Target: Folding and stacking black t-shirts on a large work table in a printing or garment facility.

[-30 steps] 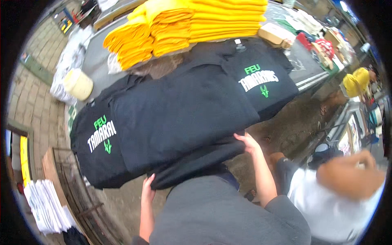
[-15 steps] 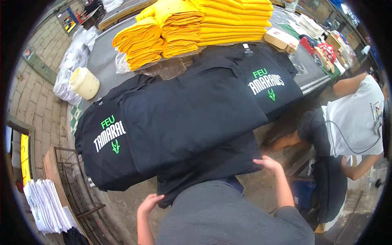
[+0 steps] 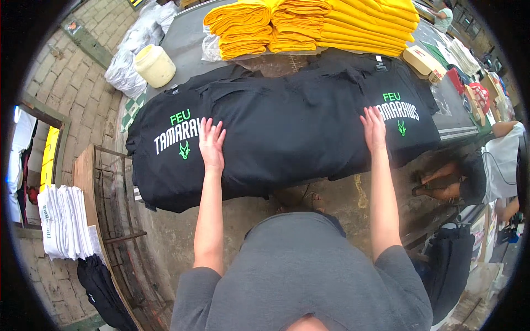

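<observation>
Both hands flat on black shirts laid across the table edge.

The left hand lies open, fingers spread, palm down on the black shirts, just beside the green-and-white print at the left end. The right hand is likewise open and flat, touching the cloth beside the print at the right end. Nothing is gripped. The shirts overlap in a row along the near edge of the grey table, with yellow stacks behind them. Judged step: pressing and smoothing the row. A next move would call for a grasp at both ends, kept level so the layers do not slide apart.
</observation>
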Action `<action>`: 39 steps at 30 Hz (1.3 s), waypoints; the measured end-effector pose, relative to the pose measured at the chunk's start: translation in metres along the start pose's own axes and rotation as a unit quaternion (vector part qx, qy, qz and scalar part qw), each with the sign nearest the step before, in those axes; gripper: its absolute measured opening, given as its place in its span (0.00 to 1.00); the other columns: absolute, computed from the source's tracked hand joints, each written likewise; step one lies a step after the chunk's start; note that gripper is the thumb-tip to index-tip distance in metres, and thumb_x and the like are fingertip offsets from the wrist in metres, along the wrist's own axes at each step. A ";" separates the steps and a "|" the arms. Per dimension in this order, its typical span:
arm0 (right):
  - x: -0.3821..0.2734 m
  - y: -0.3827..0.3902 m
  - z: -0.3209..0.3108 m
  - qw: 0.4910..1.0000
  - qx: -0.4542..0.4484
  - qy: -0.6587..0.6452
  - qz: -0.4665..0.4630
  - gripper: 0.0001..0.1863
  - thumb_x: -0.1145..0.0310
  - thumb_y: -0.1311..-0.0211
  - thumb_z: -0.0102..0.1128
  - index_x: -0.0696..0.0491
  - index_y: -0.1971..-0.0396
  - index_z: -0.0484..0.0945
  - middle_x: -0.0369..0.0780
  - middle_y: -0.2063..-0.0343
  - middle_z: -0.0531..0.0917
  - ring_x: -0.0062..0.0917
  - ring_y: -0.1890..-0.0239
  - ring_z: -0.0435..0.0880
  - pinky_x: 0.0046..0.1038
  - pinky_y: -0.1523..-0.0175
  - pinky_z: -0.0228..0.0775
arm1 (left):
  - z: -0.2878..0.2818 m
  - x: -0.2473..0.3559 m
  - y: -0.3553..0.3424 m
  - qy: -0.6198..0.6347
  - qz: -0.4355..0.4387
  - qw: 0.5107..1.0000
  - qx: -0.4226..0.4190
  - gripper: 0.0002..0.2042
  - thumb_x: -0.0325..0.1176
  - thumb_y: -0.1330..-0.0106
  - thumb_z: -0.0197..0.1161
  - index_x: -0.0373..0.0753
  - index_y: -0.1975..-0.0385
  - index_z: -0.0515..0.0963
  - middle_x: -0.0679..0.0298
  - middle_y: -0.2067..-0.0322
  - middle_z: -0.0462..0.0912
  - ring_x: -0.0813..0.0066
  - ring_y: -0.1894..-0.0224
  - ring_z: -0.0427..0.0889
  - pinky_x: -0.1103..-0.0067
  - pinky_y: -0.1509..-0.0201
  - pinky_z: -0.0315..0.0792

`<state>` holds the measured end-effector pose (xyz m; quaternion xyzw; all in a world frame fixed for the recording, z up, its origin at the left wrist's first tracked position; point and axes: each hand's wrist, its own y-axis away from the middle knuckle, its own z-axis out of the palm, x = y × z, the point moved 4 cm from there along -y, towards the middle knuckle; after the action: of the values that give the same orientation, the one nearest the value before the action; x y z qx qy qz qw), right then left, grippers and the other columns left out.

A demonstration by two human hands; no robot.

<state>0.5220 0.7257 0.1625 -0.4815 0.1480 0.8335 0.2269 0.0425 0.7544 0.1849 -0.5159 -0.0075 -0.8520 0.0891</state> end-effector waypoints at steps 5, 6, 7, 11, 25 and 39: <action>-0.043 0.066 -0.042 0.865 0.068 0.443 -0.225 0.20 0.73 0.40 0.56 0.58 0.47 0.69 0.45 0.47 0.73 0.32 0.44 0.72 0.29 0.42 0.64 | -0.022 0.048 0.087 -0.523 0.295 0.785 0.154 0.09 0.25 0.33 0.50 0.33 0.56 0.72 0.60 0.57 0.75 0.73 0.61 0.76 0.80 0.56 0.70; -0.047 0.087 -0.053 0.863 0.108 0.436 -0.230 0.17 0.73 0.39 0.55 0.58 0.51 0.73 0.42 0.53 0.76 0.29 0.51 0.76 0.28 0.46 0.67 | -0.038 0.044 0.109 -0.475 0.232 0.831 0.175 0.08 0.26 0.33 0.51 0.33 0.58 0.72 0.61 0.61 0.74 0.74 0.64 0.75 0.80 0.58 0.70; -0.052 0.105 -0.068 0.826 0.142 0.497 -0.226 0.13 0.72 0.39 0.55 0.58 0.55 0.74 0.40 0.58 0.76 0.25 0.57 0.76 0.25 0.50 0.68 | -0.054 0.035 0.131 -0.421 0.169 0.870 0.193 0.06 0.27 0.32 0.51 0.34 0.60 0.72 0.63 0.64 0.74 0.76 0.67 0.74 0.80 0.60 0.69; -0.014 0.143 -0.122 0.921 0.160 0.348 0.070 0.19 0.54 0.36 0.55 0.58 0.62 0.74 0.41 0.65 0.77 0.24 0.68 0.79 0.22 0.67 0.74 | -0.041 -0.004 0.182 -0.452 0.030 0.877 0.159 0.09 0.34 0.34 0.57 0.34 0.64 0.71 0.66 0.72 0.73 0.77 0.69 0.72 0.80 0.63 0.69; 0.022 0.115 -0.079 0.963 0.133 0.076 0.223 0.42 0.43 0.54 0.69 0.60 0.48 0.68 0.44 0.54 0.73 0.34 0.56 0.74 0.41 0.51 0.70 | -0.093 0.017 0.140 -0.598 0.079 0.791 0.104 0.04 0.23 0.39 0.54 0.30 0.67 0.70 0.50 0.69 0.74 0.52 0.65 0.74 0.68 0.59 0.68; -0.038 0.004 -0.032 0.853 -0.109 0.503 0.085 0.47 0.46 0.56 0.71 0.67 0.45 0.65 0.51 0.48 0.73 0.34 0.47 0.74 0.30 0.43 0.66 | -0.032 0.024 -0.021 -0.397 -0.293 0.867 -0.065 0.40 0.53 0.47 0.66 0.23 0.45 0.65 0.48 0.49 0.74 0.64 0.49 0.76 0.75 0.44 0.68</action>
<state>0.5599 0.6981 0.1797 -0.8420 0.1902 0.5048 -0.0044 0.0002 0.7684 0.1933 -0.7894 -0.1378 -0.5607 -0.2084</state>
